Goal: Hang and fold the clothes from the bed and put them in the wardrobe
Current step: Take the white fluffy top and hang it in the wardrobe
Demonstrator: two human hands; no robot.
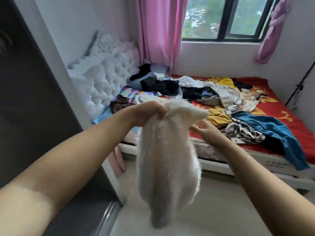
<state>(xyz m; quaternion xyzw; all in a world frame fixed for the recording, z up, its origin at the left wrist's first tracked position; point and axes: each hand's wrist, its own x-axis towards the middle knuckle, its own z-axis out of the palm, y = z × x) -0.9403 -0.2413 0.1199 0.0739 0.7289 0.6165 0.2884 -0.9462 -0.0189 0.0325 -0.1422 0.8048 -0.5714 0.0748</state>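
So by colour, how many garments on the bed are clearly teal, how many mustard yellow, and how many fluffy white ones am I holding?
Teal: 1, the teal garment at the bed's near edge
Mustard yellow: 2, the near yellow piece and the far yellow piece
Fluffy white: 1, the white sweater gripped by the left hand
Total: 4

Head camera, wide-angle, looks forward-down, close over hands, bed (281,106) probably near.

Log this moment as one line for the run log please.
stage: handling fluffy white garment | left hand: grips top | right hand: pinches edge | bed: clothes pile remains
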